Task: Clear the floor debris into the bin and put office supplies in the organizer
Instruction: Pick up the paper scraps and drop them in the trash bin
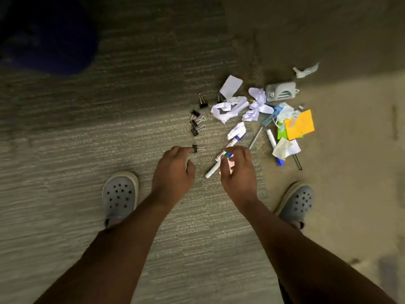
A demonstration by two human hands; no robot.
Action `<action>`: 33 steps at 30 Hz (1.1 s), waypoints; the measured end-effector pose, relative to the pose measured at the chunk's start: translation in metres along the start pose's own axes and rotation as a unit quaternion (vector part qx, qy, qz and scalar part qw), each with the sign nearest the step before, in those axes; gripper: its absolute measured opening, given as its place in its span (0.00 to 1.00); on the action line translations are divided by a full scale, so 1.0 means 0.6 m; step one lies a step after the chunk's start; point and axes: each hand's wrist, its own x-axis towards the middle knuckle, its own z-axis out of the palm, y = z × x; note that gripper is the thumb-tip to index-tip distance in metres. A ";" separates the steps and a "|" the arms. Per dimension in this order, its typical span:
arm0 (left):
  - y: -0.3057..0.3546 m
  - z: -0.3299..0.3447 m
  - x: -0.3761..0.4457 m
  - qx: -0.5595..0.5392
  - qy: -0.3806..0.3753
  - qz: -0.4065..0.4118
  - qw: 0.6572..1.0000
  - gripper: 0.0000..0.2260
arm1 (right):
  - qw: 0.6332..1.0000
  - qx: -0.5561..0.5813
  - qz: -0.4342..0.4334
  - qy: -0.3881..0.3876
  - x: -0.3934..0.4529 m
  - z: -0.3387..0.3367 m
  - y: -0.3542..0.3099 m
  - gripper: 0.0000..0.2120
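Observation:
Debris lies scattered on the carpet ahead of me: crumpled white paper (pixel 229 108), orange sticky notes (pixel 301 126), a grey hole punch (pixel 281 91) and several black binder clips (pixel 197 123). My left hand (pixel 173 172) pinches the nearest binder clip (pixel 198 148) at its fingertips. My right hand (pixel 238 172) holds a small green and blue item (pixel 228 155), with something pink under the palm; a white marker (pixel 213 170) lies on the floor just beneath it. More pens (pixel 271 139) rest among the papers at the right.
My two feet in grey perforated clogs (pixel 119 195) stand on either side of my arms. A dark blue rounded object (pixel 48 40) sits at the upper left. A torn white scrap (pixel 305 71) lies beyond the hole punch.

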 end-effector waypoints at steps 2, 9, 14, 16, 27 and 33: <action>0.011 0.029 0.018 0.021 -0.022 0.022 0.999 0.17 | 1.000 -0.016 0.023 -0.009 0.009 -0.007 0.042 0.10; 0.048 0.115 0.144 0.161 -0.024 0.102 0.981 0.25 | 0.990 -0.127 0.044 -0.049 0.103 -0.007 0.139 0.23; 0.064 0.150 0.243 0.194 0.038 0.120 0.973 0.23 | 0.972 -0.218 -0.002 -0.089 0.170 0.021 0.159 0.32; 0.066 0.167 0.269 0.211 0.026 0.112 0.971 0.22 | 0.968 -0.232 -0.021 -0.091 0.185 0.034 0.164 0.29; 0.049 0.188 0.258 0.163 0.041 0.092 0.981 0.11 | 0.969 -0.195 -0.108 -0.105 0.174 0.036 0.180 0.12; 0.058 0.147 0.189 0.017 0.110 0.011 0.994 0.05 | 0.995 -0.089 -0.008 -0.051 0.150 -0.004 0.150 0.13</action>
